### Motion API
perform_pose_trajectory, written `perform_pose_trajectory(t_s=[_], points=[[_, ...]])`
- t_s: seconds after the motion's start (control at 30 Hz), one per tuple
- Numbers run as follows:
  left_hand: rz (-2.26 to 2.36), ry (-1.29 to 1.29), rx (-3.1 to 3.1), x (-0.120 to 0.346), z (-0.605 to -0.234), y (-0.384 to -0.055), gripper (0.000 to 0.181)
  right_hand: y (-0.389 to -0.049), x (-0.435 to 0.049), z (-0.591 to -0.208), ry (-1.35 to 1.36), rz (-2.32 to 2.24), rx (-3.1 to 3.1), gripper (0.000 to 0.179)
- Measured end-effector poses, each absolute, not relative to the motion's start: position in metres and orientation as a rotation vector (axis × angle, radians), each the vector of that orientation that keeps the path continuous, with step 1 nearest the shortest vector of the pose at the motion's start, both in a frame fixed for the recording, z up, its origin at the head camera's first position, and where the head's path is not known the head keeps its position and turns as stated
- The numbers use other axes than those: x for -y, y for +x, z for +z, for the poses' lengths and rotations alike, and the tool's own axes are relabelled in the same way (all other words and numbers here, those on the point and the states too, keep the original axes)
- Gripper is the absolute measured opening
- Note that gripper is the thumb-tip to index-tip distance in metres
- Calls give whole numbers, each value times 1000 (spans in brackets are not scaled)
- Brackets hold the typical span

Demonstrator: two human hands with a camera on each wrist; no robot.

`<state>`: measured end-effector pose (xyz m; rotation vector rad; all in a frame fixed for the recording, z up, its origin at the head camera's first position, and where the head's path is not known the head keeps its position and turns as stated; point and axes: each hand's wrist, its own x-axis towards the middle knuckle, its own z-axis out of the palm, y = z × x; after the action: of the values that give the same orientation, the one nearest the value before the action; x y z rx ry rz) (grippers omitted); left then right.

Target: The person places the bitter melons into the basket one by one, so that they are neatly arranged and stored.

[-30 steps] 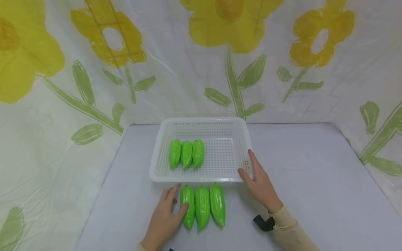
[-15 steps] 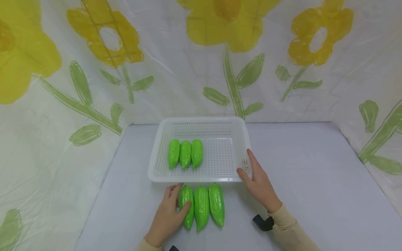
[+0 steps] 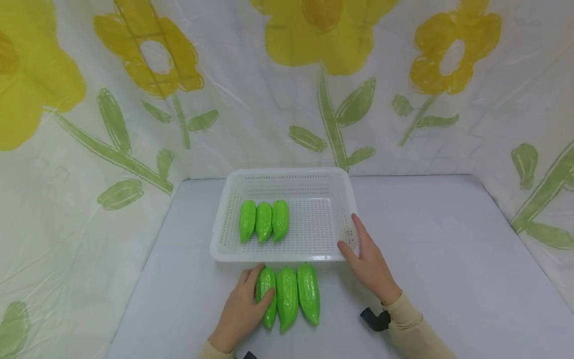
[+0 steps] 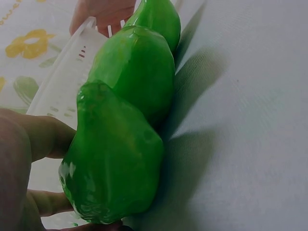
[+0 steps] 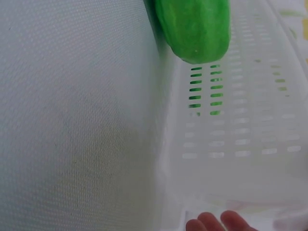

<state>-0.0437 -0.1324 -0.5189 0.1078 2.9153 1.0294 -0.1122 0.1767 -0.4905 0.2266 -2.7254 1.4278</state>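
Observation:
A white plastic basket (image 3: 278, 258) with slotted sides stands on the table. My right hand (image 3: 371, 264) grips its front right corner, thumb over the rim and fingers along the outside. Three long, glossy green vegetables, pointed at the near end, lie side by side in front of it. My left hand (image 3: 243, 308) holds the leftmost green vegetable (image 3: 266, 280), thumb on top and fingers at its left side. That vegetable still rests in line with the middle one (image 3: 287, 299) and the right one (image 3: 308, 294). In the left wrist view, fingers (image 4: 48, 137) touch the nearest vegetable (image 4: 115, 159).
Inside the basket, three more green vegetables (image 3: 264, 222) lie side by side at the left. A white cloth covers the table (image 3: 426, 239). Behind stands a white curtain (image 3: 251, 124) printed with yellow flowers. A black wrist-worn piece (image 3: 375, 319) sits beside my right sleeve.
My left hand has shifted slightly right, and its fingers and thumb have closed around the leftmost vegetable. The right hand keeps its hold on the basket.

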Motion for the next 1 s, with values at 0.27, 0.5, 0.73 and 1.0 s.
perform_pose_trajectory(t_s=[0.27,0.5,0.73,1.0], points=[[1055,98,-2909,131,-518,-43,63,-112,-177,-491,219,1412,2732,81],[1074,94,-2903,131,-516,-43,62,-113,-177,-493,211,1429,2726,81],[1108,100,-2923,131,-512,-42,61,-112,-177,-493,213,1418,2722,80],[1130,78,-2885,133,-511,-41,63,-112,-176,-493,193,1405,2729,80]])
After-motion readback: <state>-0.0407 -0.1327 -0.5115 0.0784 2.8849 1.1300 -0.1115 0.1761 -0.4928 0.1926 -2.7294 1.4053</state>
